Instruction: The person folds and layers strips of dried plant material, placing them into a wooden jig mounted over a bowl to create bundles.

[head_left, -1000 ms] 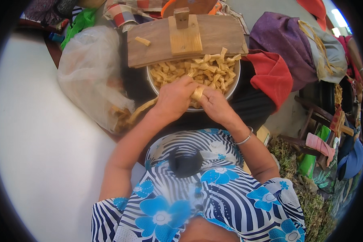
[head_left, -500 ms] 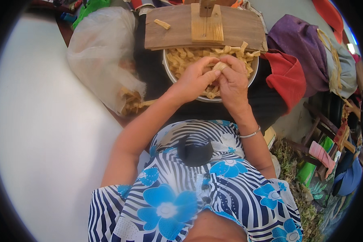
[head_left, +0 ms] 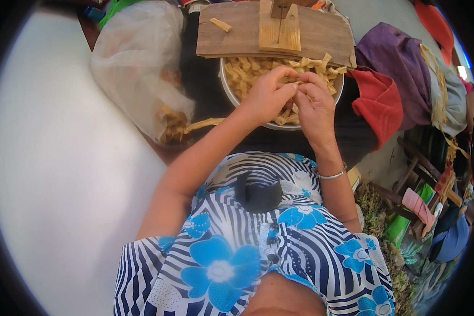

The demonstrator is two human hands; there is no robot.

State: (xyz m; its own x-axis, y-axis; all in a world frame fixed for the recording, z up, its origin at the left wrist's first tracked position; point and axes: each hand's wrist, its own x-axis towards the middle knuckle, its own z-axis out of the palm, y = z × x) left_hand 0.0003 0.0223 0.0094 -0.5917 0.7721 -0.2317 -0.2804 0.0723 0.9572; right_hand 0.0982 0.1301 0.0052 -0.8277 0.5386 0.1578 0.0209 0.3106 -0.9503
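My left hand (head_left: 274, 95) and my right hand (head_left: 316, 102) meet over a round, pale-rimmed basin (head_left: 227, 90). Both sets of fingers are pinched together on a small tan strip (head_left: 296, 82), mostly covered by the fingertips. Below them the basin holds many tan knotted strips (head_left: 242, 72), which look soft and folded. A wooden board (head_left: 231, 46) lies across the far side of the basin, with a lighter wood block (head_left: 288, 41) fixed on it. One loose tan piece (head_left: 220, 24) rests on the board's left part.
On the left, a translucent plastic bag (head_left: 137, 58) spills tan strips, one long strip (head_left: 205, 124) reaching toward my left forearm. A pale flat surface (head_left: 63, 158) fills the left side. Red cloth (head_left: 376, 102) and a purple bundle (head_left: 389, 73) lie to the right.
The tan strip, earlier showing as a wrapped loop at my fingertips, is now mostly hidden between them. My fingers have shifted their pinch. The whole view has moved slightly.
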